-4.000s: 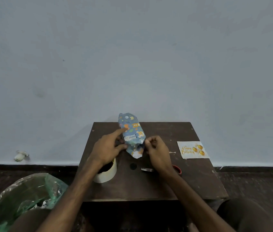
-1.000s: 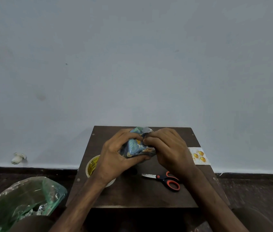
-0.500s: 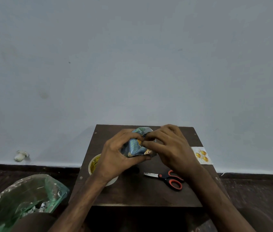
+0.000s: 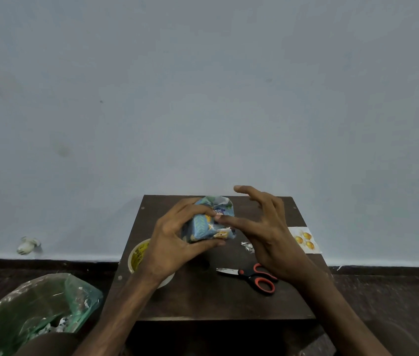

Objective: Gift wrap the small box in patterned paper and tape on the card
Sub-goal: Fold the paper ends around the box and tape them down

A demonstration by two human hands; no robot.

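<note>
Left hand [image 4: 175, 242], as I see it: fingers and thumb curled round the wrapped box [image 4: 207, 223], over the far half of the table [image 4: 203, 301]. Right hand [image 4: 267, 235]: fingers splayed, thumb tip touching the box's paper. Card [image 4: 306, 241]: flat at the table's right edge, partly behind that hand. Scissors [image 4: 253, 276]: near the right wrist. Tape roll [image 4: 139, 255]: under the left wrist.

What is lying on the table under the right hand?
Under the right hand lie orange-handled scissors and a small shiny scrap. The hand and wrist hide part of one scissor handle and part of the card; the card's text cannot be seen.
</note>
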